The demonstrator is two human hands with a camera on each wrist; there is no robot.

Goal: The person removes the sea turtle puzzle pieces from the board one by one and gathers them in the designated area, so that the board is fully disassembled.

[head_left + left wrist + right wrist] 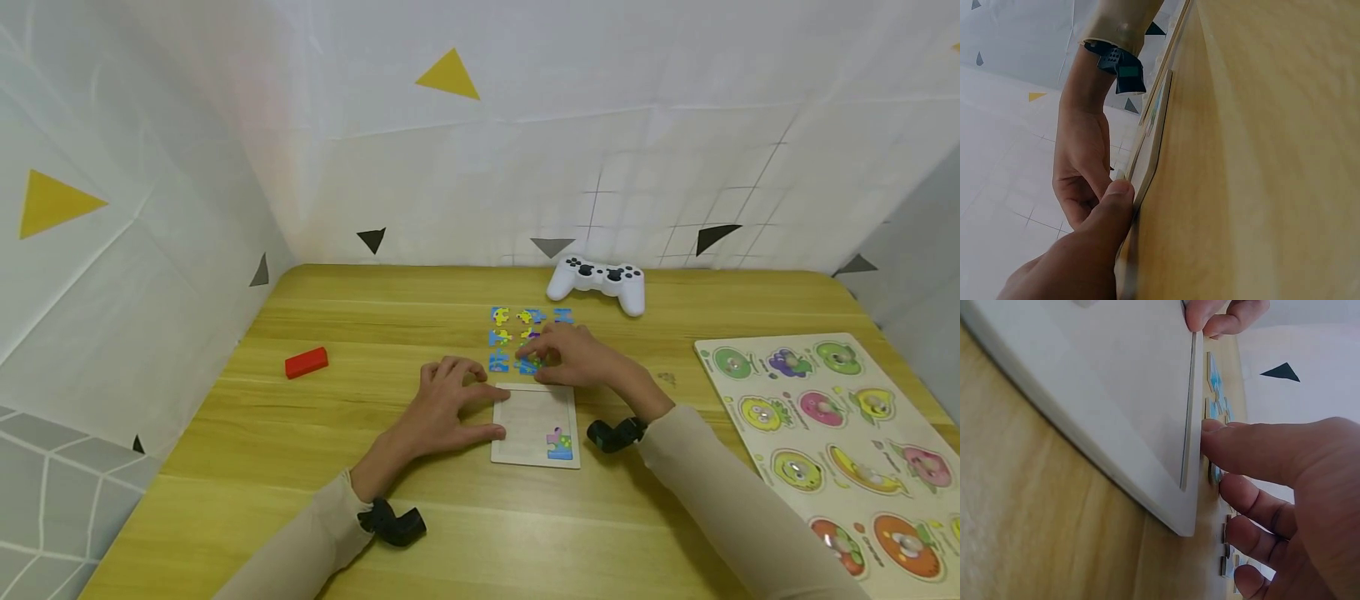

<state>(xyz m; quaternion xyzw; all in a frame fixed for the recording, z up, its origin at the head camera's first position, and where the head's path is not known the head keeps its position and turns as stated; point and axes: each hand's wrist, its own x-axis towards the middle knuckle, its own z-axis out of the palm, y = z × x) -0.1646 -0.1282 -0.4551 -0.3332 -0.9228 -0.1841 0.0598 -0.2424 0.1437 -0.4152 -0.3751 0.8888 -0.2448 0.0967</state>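
Observation:
A shallow wooden puzzle tray lies on the table, with one joined patch of puzzle pieces in its lower right corner. My left hand is at the tray's left side, thumb and index fingertip touching its rim. Beyond the tray's far edge, my right hand reaches down over loose jigsaw pieces laid in rows. Its thumb and index finger pinch one blue puzzle piece in the row nearest the tray. In the right wrist view, the thumb overlaps the tray rim. The right hand covers some pieces.
A white game controller lies behind the loose pieces. At the right is a large fruit peg board. A red block sits on the left of the wooden table. Fabric hangs along the table's back and left side.

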